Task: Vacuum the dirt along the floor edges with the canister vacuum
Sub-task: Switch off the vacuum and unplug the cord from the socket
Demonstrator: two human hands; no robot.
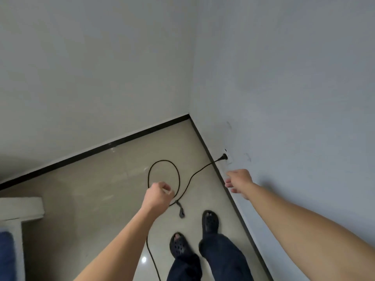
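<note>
Cord (179, 179) loops over glossy beige floor (97, 191) edged by black skirting (129, 138).

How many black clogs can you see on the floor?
2. One clog stands near the right-hand baseboard; the other clog is behind it to the left, beside the black cord. Both are worn.

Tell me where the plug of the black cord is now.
In the head view the plug sits right of centre, in the right wall just above the black baseboard, a little beyond the right hand. The left hand holds its black cord.
</note>
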